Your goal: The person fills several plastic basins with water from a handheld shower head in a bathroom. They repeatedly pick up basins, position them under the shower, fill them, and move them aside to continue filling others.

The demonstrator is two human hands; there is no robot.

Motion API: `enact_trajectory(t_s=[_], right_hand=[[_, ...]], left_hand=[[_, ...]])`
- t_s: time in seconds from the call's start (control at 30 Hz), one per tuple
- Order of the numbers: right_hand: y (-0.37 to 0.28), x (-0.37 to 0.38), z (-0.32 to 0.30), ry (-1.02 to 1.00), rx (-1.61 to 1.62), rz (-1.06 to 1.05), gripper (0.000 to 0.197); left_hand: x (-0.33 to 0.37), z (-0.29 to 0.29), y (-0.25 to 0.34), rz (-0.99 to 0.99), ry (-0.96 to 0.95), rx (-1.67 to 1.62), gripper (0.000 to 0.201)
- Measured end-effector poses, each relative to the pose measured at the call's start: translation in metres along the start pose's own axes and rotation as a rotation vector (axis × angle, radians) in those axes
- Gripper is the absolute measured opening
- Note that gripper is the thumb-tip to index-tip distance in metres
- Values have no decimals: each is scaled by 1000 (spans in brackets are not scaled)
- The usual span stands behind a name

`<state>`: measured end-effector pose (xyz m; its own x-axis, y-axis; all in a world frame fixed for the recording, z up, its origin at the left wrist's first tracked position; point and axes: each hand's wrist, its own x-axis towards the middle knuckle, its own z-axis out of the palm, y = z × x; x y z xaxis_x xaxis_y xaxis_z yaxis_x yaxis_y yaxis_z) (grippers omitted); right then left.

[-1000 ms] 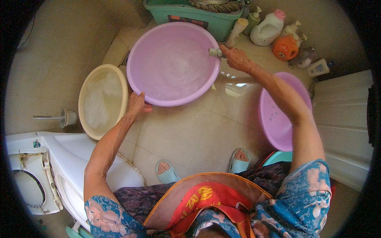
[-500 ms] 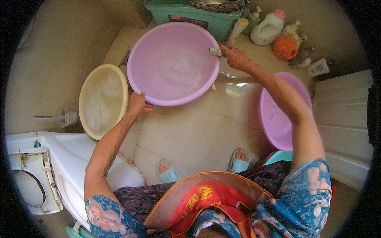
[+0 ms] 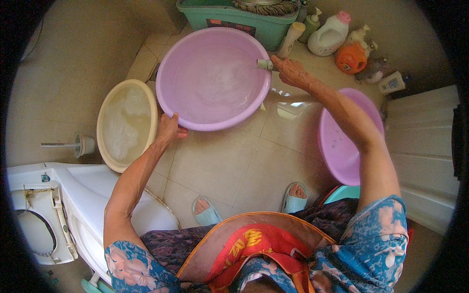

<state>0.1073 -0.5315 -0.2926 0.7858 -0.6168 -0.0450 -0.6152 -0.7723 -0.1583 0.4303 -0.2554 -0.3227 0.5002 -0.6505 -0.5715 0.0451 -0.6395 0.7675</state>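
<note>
A large purple basin (image 3: 188,93) holds water with a ripple near its middle. My left hand (image 3: 169,128) grips its rim at the near left, thumb on top and fingers curled below. At the right rim my right hand (image 3: 291,71) is closed round a hose (image 3: 265,64), whose pale grey end reaches over the edge into the basin. A cream basin (image 3: 153,97) of cloudy, foamy water stands left of the purple one, close to my left forearm. Under my right forearm is a second purple basin (image 3: 337,146) with small dark spots inside.
A green tub (image 3: 273,31) with a mop head stands behind. Several bottles, including a white jug (image 3: 329,35) and an orange bottle (image 3: 351,58), line the back right wall. A white toilet (image 3: 83,190) is at the left. My slippered feet (image 3: 295,198) stand on the tiled floor (image 3: 215,166).
The ripples on the water in the large purple basin have shifted slightly. Both hands keep their places on the rim and the hose.
</note>
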Motion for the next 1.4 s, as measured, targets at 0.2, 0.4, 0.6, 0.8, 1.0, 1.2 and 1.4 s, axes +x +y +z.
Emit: enact_trajectory(t_s=[0.2, 0.4, 0.6, 0.8, 1.0, 1.2, 1.4], right_hand=[[0, -1, 0, 14, 12, -18, 27], [1, 1, 1, -27, 15, 5, 43], [3, 0, 2, -12, 40, -22, 39], [2, 0, 3, 44, 8, -32, 25], [2, 0, 3, 17, 4, -13, 26], [3, 0, 3, 31, 2, -30, 27], [3, 1, 4, 21, -5, -21, 28]], left_hand=[[0, -1, 0, 20, -27, 9, 36], [2, -2, -3, 33, -16, 9, 37], [2, -2, -3, 25, -24, 1, 37], [-3, 0, 2, 33, -4, 13, 37], [-9, 2, 8, 17, -1, 29, 37], [-9, 2, 7, 19, 0, 40, 38], [-10, 1, 8, 18, -17, 55, 39]])
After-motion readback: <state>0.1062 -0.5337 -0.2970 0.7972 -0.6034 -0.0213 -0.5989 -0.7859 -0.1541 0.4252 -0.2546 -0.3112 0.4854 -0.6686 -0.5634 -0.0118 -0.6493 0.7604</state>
